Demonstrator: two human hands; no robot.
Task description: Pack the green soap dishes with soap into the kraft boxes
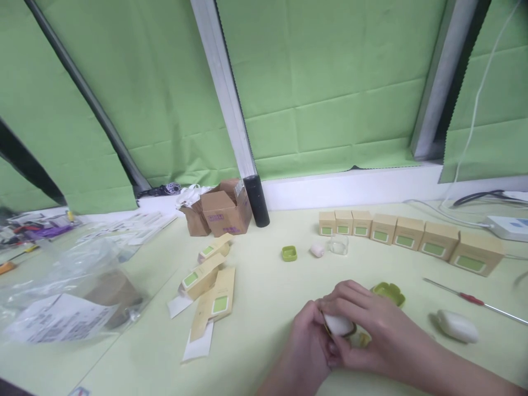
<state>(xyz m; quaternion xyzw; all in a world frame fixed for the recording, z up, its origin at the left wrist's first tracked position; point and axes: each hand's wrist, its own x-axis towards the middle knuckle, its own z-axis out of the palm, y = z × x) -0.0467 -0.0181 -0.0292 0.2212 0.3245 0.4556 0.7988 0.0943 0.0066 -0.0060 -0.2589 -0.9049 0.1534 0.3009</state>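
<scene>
Both of my hands meet low at the right of centre around a smooth white rounded object (pixel 339 324) with a dark rim; its exact kind is hidden by my fingers. My left hand (pixel 307 341) wraps its left side, and my right hand (pixel 367 316) covers it from above and the right. Just behind my right hand lies a green flower-shaped dish (pixel 391 293). Farther back are a small square green dish (pixel 289 253), a pale pinkish lump (pixel 317 251) and a clear little cup (pixel 339 245). A white oblong piece (pixel 457 325) rests right of my right forearm.
Small tan boxes (pixel 404 233) stand in a row at the back right. Several opened, flattened boxes (pixel 220 297) lie left of centre. A long thin tool with a red middle (pixel 472 298), a plastic bag (pixel 82 297), a cardboard carton (pixel 226 209) and a black cylinder (pixel 256 201) surround.
</scene>
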